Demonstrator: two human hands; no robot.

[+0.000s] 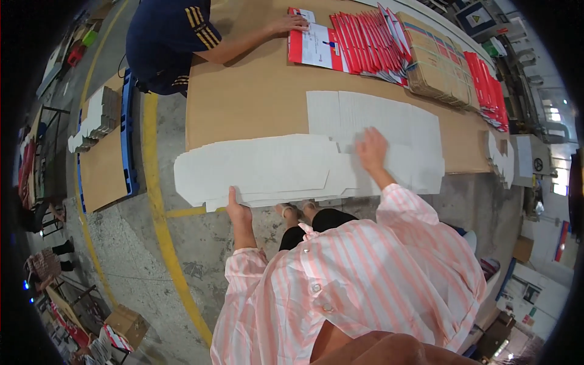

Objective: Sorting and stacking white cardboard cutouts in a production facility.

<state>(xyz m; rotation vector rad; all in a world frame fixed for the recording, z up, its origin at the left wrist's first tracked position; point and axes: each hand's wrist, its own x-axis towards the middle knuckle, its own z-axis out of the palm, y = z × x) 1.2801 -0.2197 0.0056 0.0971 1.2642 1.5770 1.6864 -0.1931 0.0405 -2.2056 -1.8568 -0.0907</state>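
Observation:
Near the table's front edge lies a stack of flat white cardboard blanks (261, 161), with cut corners and a folded or stepped front edge. My left hand (239, 212) grips this front edge, its thumb on top and its fingers hidden underneath. To the right, more white blanks (377, 112) lie fanned out and overlapping. Over them is my right hand (371, 149), slightly blurred, its fingers apart and nothing visible in them. Whether it touches the top sheet, I cannot tell.
Across the brown table (243, 115), a co-worker's hand (289, 24) rests on red-and-white packages (313, 45). Beside these stand a row of red packages (368, 42), a strapped brown bundle (438, 64) and more red packages (488, 91). A blue pallet (128, 137) is on the floor at left.

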